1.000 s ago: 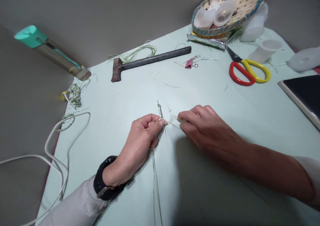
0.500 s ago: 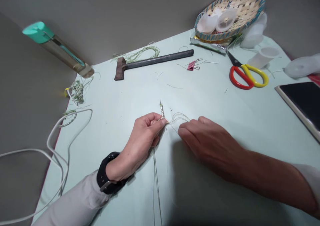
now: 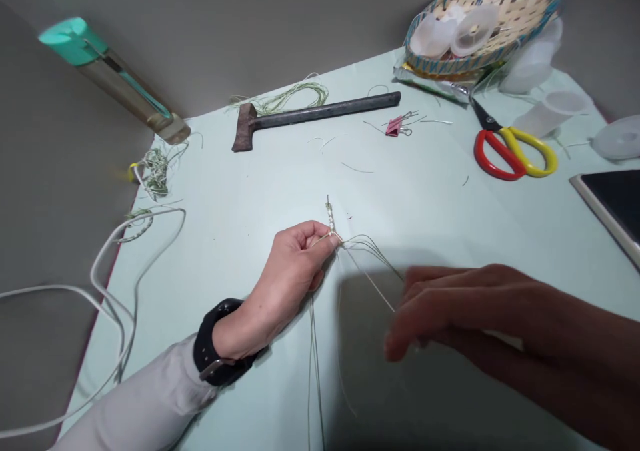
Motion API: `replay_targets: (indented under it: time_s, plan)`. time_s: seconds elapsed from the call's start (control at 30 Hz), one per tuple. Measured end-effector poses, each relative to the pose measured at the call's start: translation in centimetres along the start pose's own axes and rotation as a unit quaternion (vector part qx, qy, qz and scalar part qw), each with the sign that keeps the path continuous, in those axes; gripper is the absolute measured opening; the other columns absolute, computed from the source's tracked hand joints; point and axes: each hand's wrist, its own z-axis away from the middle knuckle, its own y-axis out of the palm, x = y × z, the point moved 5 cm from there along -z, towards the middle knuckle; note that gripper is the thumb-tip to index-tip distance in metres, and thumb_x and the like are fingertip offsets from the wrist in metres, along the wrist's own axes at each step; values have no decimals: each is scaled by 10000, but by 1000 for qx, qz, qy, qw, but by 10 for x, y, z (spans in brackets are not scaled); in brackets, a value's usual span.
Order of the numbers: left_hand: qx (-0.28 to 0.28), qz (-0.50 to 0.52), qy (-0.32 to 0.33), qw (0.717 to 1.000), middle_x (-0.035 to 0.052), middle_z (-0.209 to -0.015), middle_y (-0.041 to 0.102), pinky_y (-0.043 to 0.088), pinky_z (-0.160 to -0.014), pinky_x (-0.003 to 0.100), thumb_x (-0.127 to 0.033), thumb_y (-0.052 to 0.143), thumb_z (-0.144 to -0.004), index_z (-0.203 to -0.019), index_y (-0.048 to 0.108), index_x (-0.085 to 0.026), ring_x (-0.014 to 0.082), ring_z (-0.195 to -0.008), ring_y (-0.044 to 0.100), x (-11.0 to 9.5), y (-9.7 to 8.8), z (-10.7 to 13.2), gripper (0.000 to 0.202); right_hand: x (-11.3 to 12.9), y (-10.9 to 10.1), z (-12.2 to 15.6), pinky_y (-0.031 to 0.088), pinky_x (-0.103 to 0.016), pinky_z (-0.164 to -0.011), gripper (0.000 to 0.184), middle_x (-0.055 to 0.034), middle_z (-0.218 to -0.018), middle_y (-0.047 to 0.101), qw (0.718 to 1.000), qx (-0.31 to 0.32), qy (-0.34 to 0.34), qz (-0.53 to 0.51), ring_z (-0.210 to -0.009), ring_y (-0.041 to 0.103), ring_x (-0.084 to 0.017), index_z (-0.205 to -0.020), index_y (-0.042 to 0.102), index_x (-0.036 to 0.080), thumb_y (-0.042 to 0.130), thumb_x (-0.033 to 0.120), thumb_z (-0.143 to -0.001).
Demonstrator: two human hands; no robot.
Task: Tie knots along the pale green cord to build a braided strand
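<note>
A short knotted cord (image 3: 330,216), whitish with a green tip, stands out beyond the fingertips of my left hand (image 3: 305,254). My left thumb and forefinger pinch it just below the knots. Several thin green strands (image 3: 373,243) curve from the pinch toward my right hand (image 3: 450,304), and others hang below my left hand. A pale cord (image 3: 370,279) runs straight from the knots to the fingers of my right hand, which close on it. That hand is raised above the table and blurred, its fingertips partly hidden.
A hammer (image 3: 320,111) lies at the back before a coil of green cord (image 3: 300,96). Scissors (image 3: 515,151), a pink binder clip (image 3: 395,126), a woven basket (image 3: 543,18) and a phone (image 3: 613,201) are at the right. A lamp (image 3: 120,84) and white cable (image 3: 135,291) are left.
My right hand has moved right and toward me, lifting, and the pale cord now stretches straight to it. My left hand keeps its pinch. The whole view has shifted slightly.
</note>
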Motion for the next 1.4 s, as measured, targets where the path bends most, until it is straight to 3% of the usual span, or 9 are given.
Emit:
replay_targets:
  time_s: [0.1, 0.17, 0.3, 0.47, 0.7, 0.97, 1.13, 1.23, 1.4]
  plan:
    - [-2, 1, -1, 1000, -96, -469, 315, 149, -405, 229, -299, 692, -888, -722, 547, -187, 50, -413, 228, -1, 0, 0, 247, 1, -11, -14, 518, -217, -577, 320, 97, -903, 748, 999, -19, -10, -36, -714, 681, -96, -1063, 677, 414, 485, 166, -1003]
    - [-2, 2, 1, 1000, -96, -466, 319, 145, -403, 229, -292, 688, -886, -720, 546, -187, 49, -411, 226, -1, 0, -1, 243, -2, -17, -28, 493, -205, -598, 211, 88, -861, 746, 997, -59, -16, -47, -690, 669, -82, -985, 705, 341, 543, 207, -999]
    - [1, -6, 9, 1000, -94, -488, 326, 156, -405, 226, -292, 672, -891, -736, 570, -183, 50, -424, 235, 0, 0, -2, 215, -13, -13, -53, 475, -246, -720, 178, 11, -851, 742, 995, -74, -62, 13, -759, 654, -116, -952, 731, 222, 565, 265, -1000]
    - [10, -8, 14, 1000, -91, -501, 352, 153, -408, 225, -319, 685, -890, -736, 563, -183, 46, -430, 247, 1, 0, -3, 239, -32, -8, -70, 446, -284, -776, 134, -28, -916, 702, 987, -147, -31, 64, -909, 615, -164, -863, 790, 219, 664, 231, -907]
    - [16, -2, 13, 1000, -93, -519, 331, 168, -422, 225, -307, 688, -895, -742, 551, -183, 46, -445, 254, 1, -1, -2, 240, -49, 6, -84, 427, -265, -764, 153, 13, -790, 716, 994, -109, 22, -5, -828, 615, -131, -888, 782, 204, 631, 222, -906]
    - [18, 3, 19, 1000, -90, -551, 347, 179, -408, 207, -313, 707, -892, -776, 584, -173, 39, -443, 259, -1, 0, -2, 219, -52, 9, -92, 385, -227, -619, 174, 65, -744, 673, 986, -18, 165, -9, -653, 548, -87, -1042, 654, 192, 632, 259, -883]
    - [19, 4, 23, 1000, -96, -506, 328, 177, -410, 211, -324, 735, -865, -777, 610, -172, 45, -434, 250, 0, 0, -2, 215, -49, 5, -102, 290, -239, -502, 82, 78, -551, 519, 985, 49, 163, -15, -512, 396, -72, -796, 705, 195, 646, 245, -821]
    - [10, 3, 28, 1000, -95, -502, 333, 180, -413, 210, -314, 770, -827, -763, 608, -172, 46, -439, 250, 0, -1, -2, 225, -51, 6, -105, 287, -232, -496, 77, 68, -563, 503, 977, 81, 192, -51, -525, 392, -69, -751, 702, 181, 656, 219, -801]
    - [1, -4, 31, 1000, -98, -500, 330, 180, -409, 209, -335, 735, -860, -760, 591, -175, 50, -444, 235, -1, 1, 1, 237, -58, 8, -104, 259, -241, -494, 35, 84, -504, 417, 972, 65, 211, -84, -496, 343, -70, -750, 695, 182, 675, 207, -763]
